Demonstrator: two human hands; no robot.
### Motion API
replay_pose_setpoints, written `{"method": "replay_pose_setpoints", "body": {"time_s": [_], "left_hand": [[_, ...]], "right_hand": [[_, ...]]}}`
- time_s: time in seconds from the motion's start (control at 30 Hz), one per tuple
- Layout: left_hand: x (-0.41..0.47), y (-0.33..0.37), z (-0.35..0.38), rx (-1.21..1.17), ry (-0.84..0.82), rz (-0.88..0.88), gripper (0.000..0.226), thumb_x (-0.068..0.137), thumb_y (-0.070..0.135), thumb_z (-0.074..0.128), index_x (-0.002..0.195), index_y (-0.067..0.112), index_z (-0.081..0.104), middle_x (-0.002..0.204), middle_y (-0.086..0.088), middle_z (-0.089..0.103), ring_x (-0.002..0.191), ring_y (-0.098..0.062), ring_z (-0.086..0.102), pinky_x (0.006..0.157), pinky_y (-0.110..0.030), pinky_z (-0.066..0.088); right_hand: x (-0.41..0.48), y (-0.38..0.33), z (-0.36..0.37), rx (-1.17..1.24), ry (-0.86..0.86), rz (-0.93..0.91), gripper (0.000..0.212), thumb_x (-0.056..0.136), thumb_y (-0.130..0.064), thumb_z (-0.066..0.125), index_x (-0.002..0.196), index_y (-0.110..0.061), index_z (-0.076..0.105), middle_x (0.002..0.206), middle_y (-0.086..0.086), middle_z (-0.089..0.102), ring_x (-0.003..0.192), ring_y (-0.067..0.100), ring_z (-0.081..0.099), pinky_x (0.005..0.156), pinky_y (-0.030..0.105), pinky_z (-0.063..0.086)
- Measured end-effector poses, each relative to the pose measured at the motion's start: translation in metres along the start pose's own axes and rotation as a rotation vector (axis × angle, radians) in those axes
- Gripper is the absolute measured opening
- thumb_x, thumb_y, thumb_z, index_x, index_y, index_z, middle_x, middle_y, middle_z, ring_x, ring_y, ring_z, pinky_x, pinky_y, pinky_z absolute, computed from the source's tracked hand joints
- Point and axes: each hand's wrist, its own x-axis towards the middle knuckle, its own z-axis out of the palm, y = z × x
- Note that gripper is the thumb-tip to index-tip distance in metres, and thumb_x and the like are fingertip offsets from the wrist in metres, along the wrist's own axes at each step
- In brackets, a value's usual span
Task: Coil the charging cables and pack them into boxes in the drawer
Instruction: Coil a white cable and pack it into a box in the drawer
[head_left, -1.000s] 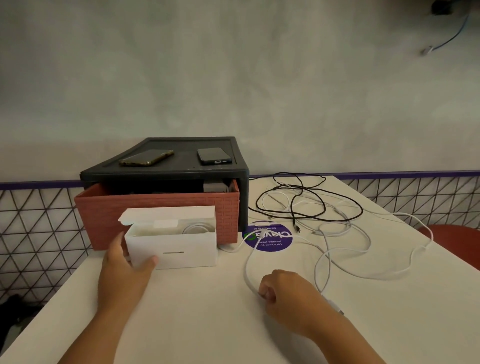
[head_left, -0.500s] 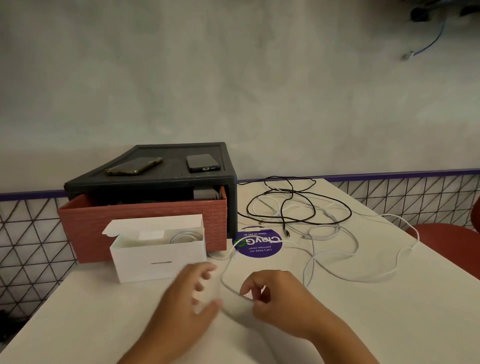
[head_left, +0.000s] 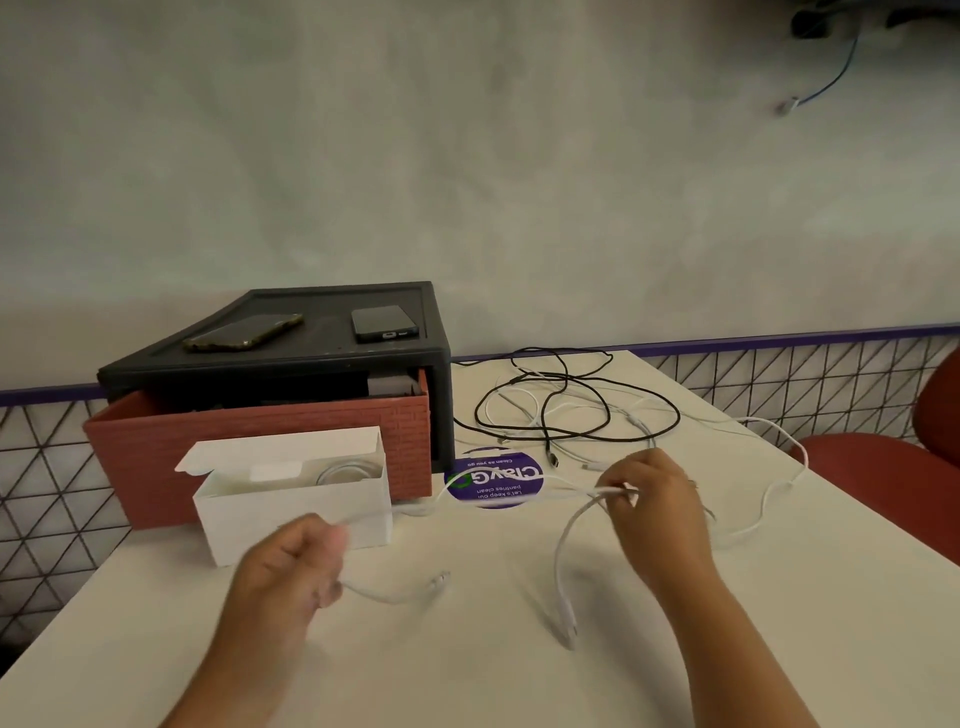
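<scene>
Pinching a white cable (head_left: 563, 545) between the thumb and fingertips of my right hand (head_left: 657, 512), I am holding it up over the bench (head_left: 467, 675) in the head camera's view. From that pinch a loop is hanging down and ending in a plug (head_left: 570, 626) just above the bench top. Another stretch is running left from the same fingers across a round purple sticker (head_left: 493, 493).

My left hand (head_left: 288, 569) is showing blurred, its fingers curling round a white strand whose short tip (head_left: 440, 578) is sticking out to the right. I cannot tell whether that strand is the other end of the same cable.

Just behind my left hand a white box (head_left: 311, 514) is standing open, its flap tipping back to the left. A coiled cable (head_left: 347, 470) is lying inside it toward the right end. Right behind the box, a red brick-patterned drawer (head_left: 249, 431) is sticking out of a black cabinet (head_left: 441, 395). A gold-edged phone (head_left: 244, 332) and a dark phone (head_left: 384, 323) are lying flat on the cabinet's top, apart from each other.

To the right of the cabinet a black cable (head_left: 551, 452) is lying tangled with more white cables (head_left: 641, 426), spreading toward the far right edge of the bench. A red chair (head_left: 883, 467) is standing just beside that edge.
</scene>
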Motion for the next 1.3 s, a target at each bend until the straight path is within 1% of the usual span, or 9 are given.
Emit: {"method": "replay_pose_setpoints", "body": {"time_s": [0.07,0.17,0.23,0.33,0.47,0.6,0.83,1.0,1.3], "left_hand": [[0.009,-0.003,-0.016,-0.325,0.030,-0.048,0.041,0.088,0.016,0.049,0.047,0.019,0.050,0.042,0.004,0.033,0.046,-0.008,0.015,0.043,-0.018,0.020],[0.022,-0.010,-0.035,-0.859,-0.292,-0.264,0.039,0.102,0.021,0.025,0.095,-0.002,0.055,0.076,-0.017,0.056,0.066,-0.019,0.028,0.067,-0.030,0.038],[0.021,-0.014,-0.049,-0.857,-0.313,-0.305,0.065,0.101,0.033,-0.006,0.119,-0.004,0.044,0.102,-0.025,0.054,0.079,-0.023,0.028,0.085,-0.035,0.030],[0.019,-0.021,-0.058,-0.900,-0.430,-0.269,0.074,0.098,0.040,-0.014,0.128,0.000,0.041,0.109,-0.021,0.054,0.096,-0.027,0.039,0.096,-0.033,0.018],[0.010,-0.023,-0.067,-0.927,-0.437,-0.297,0.075,0.097,0.045,-0.014,0.136,0.006,0.036,0.108,-0.017,0.057,0.115,-0.026,0.040,0.104,-0.031,0.003],[0.006,-0.023,-0.079,-0.910,-0.409,-0.262,0.068,0.098,0.041,-0.012,0.146,0.012,0.026,0.108,-0.013,0.055,0.102,-0.021,0.043,0.096,-0.027,0.017],[-0.001,-0.018,-0.100,-0.988,-0.531,-0.285,0.066,0.099,0.046,-0.002,0.145,0.010,0.029,0.096,-0.017,0.052,0.078,-0.014,0.030,0.069,-0.023,0.022],[-0.017,-0.011,-0.096,-0.946,-0.575,-0.242,0.064,0.100,0.043,-0.002,0.146,0.008,0.025,0.088,-0.007,0.036,0.078,-0.014,0.029,0.066,-0.026,0.024],[-0.038,0.027,-0.084,-0.908,-0.584,-0.277,0.061,0.099,0.041,-0.003,0.147,0.013,0.025,0.088,-0.004,0.034,0.077,-0.016,0.030,0.064,-0.024,0.025]], "right_hand": [[0.003,0.009,-0.005,0.026,0.028,0.111,0.021,0.078,0.006,0.058,0.081,-0.009,0.072,0.089,-0.002,0.054,0.094,0.024,0.054,0.071,0.022,0.029],[0.005,0.013,-0.010,0.027,0.058,0.193,0.020,0.083,-0.003,0.057,0.091,-0.016,0.072,0.101,0.002,0.059,0.104,0.026,0.053,0.081,0.027,0.031],[0.005,0.013,-0.012,-0.116,0.063,0.231,0.016,0.086,-0.015,0.059,0.096,-0.021,0.070,0.110,0.001,0.059,0.109,0.026,0.050,0.102,0.037,0.026],[0.003,0.009,-0.020,-0.316,0.056,0.246,0.018,0.088,-0.036,0.059,0.101,-0.027,0.068,0.113,-0.004,0.059,0.118,0.026,0.044,0.110,0.046,0.008],[-0.003,-0.006,-0.034,-0.317,-0.074,0.177,0.049,0.079,-0.064,0.053,0.103,-0.023,0.066,0.092,-0.002,0.069,0.097,0.022,0.058,0.092,0.035,0.036],[-0.008,-0.018,-0.052,-0.354,-0.232,0.078,0.070,0.055,-0.079,0.048,0.098,-0.027,0.066,0.092,-0.002,0.068,0.094,0.019,0.059,0.068,0.026,0.037],[-0.003,0.001,-0.112,-0.071,-0.375,0.095,0.031,0.080,-0.042,0.066,0.053,-0.028,0.060,0.049,-0.005,0.045,0.048,0.009,0.037,0.051,0.026,0.029],[-0.002,0.028,-0.148,0.306,-0.152,0.417,0.029,0.093,-0.027,0.053,0.079,-0.004,0.063,0.065,0.004,0.040,0.054,0.014,0.028,0.052,0.026,0.026],[-0.013,0.077,-0.165,0.729,0.153,0.834,0.025,0.098,-0.017,0.039,0.073,-0.015,0.044,0.061,0.001,0.030,0.039,0.007,0.024,0.029,0.012,0.018]]}}
